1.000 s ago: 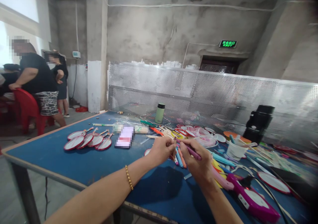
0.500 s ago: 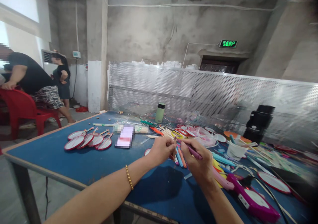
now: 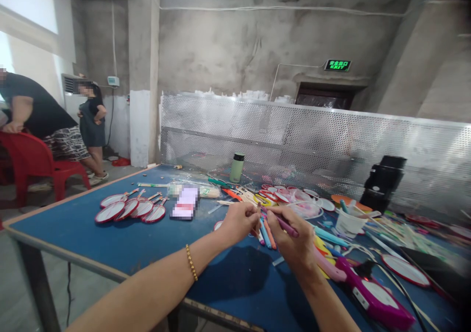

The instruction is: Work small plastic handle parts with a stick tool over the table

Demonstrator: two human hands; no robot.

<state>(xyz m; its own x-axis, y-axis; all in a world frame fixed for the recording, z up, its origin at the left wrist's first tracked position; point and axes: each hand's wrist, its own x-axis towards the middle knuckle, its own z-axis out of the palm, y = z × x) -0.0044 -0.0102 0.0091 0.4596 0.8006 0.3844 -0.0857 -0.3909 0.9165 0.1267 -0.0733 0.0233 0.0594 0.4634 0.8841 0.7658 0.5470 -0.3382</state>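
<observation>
Both my hands meet above the blue table. My left hand, with a gold bead bracelet on its wrist, pinches the thin wooden handle of a small red-rimmed round fan that is mostly hidden behind it. My right hand grips a magenta pen, its tip right at the wooden handle beside my left fingers. Coloured pens lie just beyond my hands.
A row of finished red-rimmed fans lies at the left, a phone beside them. A green bottle, a white cup, a magenta glue gun and scattered fan parts crowd the right. Two people stand by a red chair far left.
My hands have barely moved; the pen tip stays at the handle. The person in black at the left has leaned down and shifted further left, behind the red chair.
</observation>
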